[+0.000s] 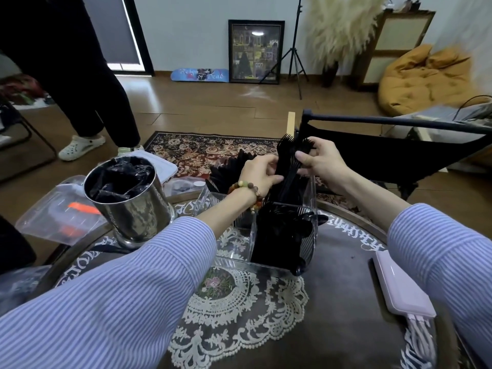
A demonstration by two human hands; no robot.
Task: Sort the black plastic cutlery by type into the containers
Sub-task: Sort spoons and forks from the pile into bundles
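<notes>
Both hands, left hand (259,173) and right hand (320,163), grip a bundle of forks (288,161) above the clear container (310,235) on the table (343,275). Light, stiff, slippery; best held mid-handle.

"Reign of Dead" is lettered on the blue skateboard deck (199,75) propped against the wall; the white script ringing the dark tablecloth (343,262) cannot be read.
</notes>
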